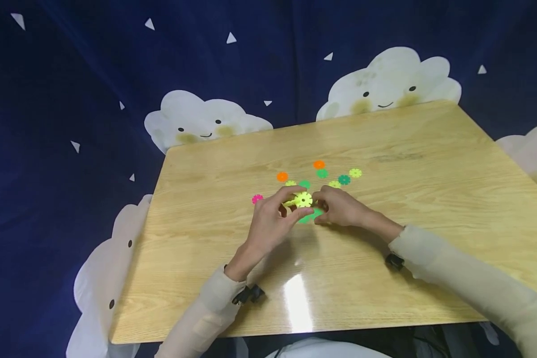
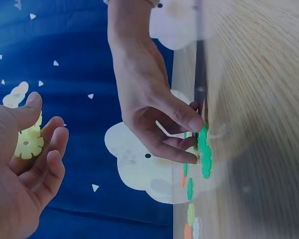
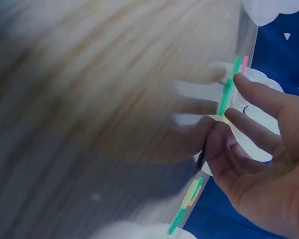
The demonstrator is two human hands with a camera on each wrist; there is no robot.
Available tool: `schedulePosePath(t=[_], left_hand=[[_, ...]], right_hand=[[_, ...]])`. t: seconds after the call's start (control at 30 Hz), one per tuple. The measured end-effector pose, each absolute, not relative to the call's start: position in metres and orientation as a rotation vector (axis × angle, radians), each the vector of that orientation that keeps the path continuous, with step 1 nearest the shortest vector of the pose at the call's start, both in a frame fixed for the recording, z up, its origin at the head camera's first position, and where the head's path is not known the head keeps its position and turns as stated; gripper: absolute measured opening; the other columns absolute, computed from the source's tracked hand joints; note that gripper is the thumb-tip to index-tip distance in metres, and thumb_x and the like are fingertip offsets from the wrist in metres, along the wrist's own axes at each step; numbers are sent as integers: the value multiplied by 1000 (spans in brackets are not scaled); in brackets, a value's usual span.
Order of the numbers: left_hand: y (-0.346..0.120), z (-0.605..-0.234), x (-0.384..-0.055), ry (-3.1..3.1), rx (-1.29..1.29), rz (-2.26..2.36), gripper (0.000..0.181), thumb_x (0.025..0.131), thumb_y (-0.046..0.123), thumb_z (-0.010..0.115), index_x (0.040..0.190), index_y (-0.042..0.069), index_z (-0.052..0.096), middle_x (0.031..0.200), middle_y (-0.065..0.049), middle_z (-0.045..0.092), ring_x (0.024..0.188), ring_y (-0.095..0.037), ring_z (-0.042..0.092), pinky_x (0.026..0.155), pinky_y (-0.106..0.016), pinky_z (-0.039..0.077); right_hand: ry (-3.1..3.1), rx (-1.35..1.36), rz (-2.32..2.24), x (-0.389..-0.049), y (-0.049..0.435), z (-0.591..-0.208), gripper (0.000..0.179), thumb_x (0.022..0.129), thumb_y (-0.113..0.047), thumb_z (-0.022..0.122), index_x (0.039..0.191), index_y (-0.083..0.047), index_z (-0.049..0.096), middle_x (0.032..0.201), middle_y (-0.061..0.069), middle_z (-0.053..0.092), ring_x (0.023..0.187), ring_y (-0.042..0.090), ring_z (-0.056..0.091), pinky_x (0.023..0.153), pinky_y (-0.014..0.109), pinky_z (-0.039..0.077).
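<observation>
My left hand (image 1: 270, 219) is raised over the table, pinching joined yellow snowflake discs (image 1: 303, 200) between thumb and fingers. One notched yellow disc (image 2: 29, 145) faces the left wrist camera, with another part of the piece partly hidden behind the thumb. Close to the tabletop, my right hand (image 1: 340, 206) has its thumb and index finger spread apart at the green snowflake discs (image 1: 304, 219). In the right wrist view, the thumb and index fingertips lie right beside the green discs (image 3: 226, 94), which show edge-on. The other fingers of that hand (image 3: 259, 149) bend down to the table.
Loose discs lie beyond the hands: a pink one (image 1: 256, 198) at left, orange ones (image 1: 282, 176), a dark green one (image 1: 344, 180) and a yellow one (image 1: 355, 173) at right. The wooden table (image 1: 197, 248) meets a dark blue curtain (image 1: 250, 64) with clouds behind it.
</observation>
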State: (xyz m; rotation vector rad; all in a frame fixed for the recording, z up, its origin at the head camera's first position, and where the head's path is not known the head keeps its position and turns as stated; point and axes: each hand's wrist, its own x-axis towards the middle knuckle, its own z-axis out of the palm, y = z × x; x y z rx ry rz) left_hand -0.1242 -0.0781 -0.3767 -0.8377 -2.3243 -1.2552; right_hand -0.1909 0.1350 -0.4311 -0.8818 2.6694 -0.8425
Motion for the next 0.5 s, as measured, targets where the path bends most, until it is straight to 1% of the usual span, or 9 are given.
schedulePosePath(t=[0.1, 0.27, 0.37, 0.5], left_hand=[[-78, -377, -122, -2313, -848, -1257, 43, 79, 23, 81, 118, 13, 65, 94, -2, 74, 64, -3, 55, 52, -18, 46], [-78, -375, -121, -2298, -847, -1261, 42, 80, 23, 80, 117, 10, 65, 93, -3, 74, 61, -4, 54, 49, -19, 45], [-78, -375, -121, -2298, -847, -1259, 42, 80, 23, 80, 117, 11, 65, 95, -3, 74, 62, -4, 55, 50, -19, 46], [-77, -376, -120, -2300, -854, -1255, 42, 80, 23, 80, 118, 11, 65, 95, -3, 74, 64, -4, 56, 51, -18, 45]], right_hand=[[2684, -911, -836, -188, 135, -432, 30, 74, -15, 86, 95, -11, 65, 87, 9, 54, 75, 18, 46, 62, 29, 42], [2676, -909, -908, -185, 135, -434, 24, 74, -9, 84, 94, -13, 71, 86, 8, 56, 77, 20, 48, 66, 30, 44], [2667, -896, -935, -184, 135, -435, 24, 75, -7, 83, 94, -12, 70, 88, 8, 55, 78, 20, 49, 67, 31, 45], [2634, -897, -968, -184, 135, -438, 26, 76, -5, 82, 94, -10, 63, 90, 8, 55, 80, 20, 48, 67, 31, 44]])
